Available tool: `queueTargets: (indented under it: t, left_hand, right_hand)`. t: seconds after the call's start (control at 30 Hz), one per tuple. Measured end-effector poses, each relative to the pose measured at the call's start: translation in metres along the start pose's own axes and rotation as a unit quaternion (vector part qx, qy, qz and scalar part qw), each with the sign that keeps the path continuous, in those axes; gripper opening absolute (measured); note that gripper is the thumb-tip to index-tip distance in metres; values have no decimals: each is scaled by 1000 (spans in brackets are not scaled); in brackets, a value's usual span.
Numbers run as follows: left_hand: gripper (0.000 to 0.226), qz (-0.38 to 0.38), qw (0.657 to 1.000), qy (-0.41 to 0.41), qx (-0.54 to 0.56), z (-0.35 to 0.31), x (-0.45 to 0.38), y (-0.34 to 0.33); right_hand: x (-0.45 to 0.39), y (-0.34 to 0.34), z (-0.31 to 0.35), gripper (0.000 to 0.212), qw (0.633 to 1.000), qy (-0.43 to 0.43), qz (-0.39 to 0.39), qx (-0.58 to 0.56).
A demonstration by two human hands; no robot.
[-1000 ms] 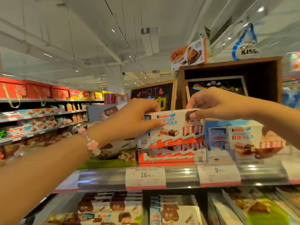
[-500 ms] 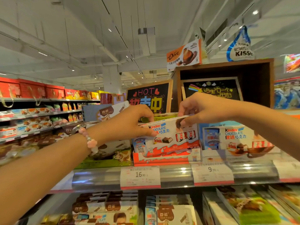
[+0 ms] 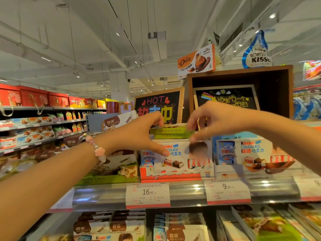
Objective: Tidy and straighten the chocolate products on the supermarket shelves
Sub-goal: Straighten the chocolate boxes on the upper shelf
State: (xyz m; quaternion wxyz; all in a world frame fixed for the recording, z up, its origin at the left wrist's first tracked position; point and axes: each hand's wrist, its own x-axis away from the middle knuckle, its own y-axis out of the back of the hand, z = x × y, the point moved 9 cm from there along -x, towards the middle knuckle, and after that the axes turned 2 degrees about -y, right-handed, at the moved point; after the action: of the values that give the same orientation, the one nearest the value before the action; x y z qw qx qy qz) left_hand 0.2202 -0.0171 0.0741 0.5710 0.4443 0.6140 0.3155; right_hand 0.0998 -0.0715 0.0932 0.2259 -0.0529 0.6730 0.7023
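My left hand [image 3: 137, 134] has its fingers spread wide, thumb tip on the front of the chocolate box [image 3: 175, 159]. My right hand [image 3: 213, 120] is loosely open just above its top edge. The box lies below both, long axis left-right along the shelf [image 3: 187, 192].

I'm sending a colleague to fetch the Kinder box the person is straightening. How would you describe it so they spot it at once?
Find the wooden crate with the Dove sign on top, then drop to the shelf rail below. The Kinder box stands upright right above the 16.90 price tag, in an orange-red tray. Unlike the Kinder box to its right, it sits under the left hand thumb.
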Motion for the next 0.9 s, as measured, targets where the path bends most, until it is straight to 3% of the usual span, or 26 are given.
queueTargets:
  t: [0.07,0.13,0.3,0.43,0.57,0.67,0.73,0.8,0.9]
  left_hand:
    - [86,-5,999,51,-10,8,-4,2]
    - [101,-3,995,101,-14,14,-9,3]
    - [77,67,983,173,-9,14,-19,-8]
    - [83,28,970,230,75,25,-23,-7]
    - [47,-83,940,263,201,35,-19,-1]
    - [41,-150,900,271,306,37,-15,6]
    - [37,-179,903,254,298,36,-14,17]
    - [25,-203,912,216,284,30,-14,35]
    - [32,-211,908,187,309,27,-5,63]
  right_hand:
    - [-6,22,-17,54,991,-64,-85,-76]
    - [-17,21,-41,62,982,-171,-77,-28]
    - [-36,-21,-54,57,964,-263,48,0]
    - [-42,-32,-51,62,959,-270,42,-71]
    - [-45,-30,-59,40,955,-262,-32,-133]
    - [-46,-23,-57,42,942,-233,-80,-229]
    - [-47,-15,-47,39,934,-195,-111,-279]
    - [-48,-9,-34,49,929,-160,-119,-312]
    - [-51,2,-15,69,924,-94,-136,-345]
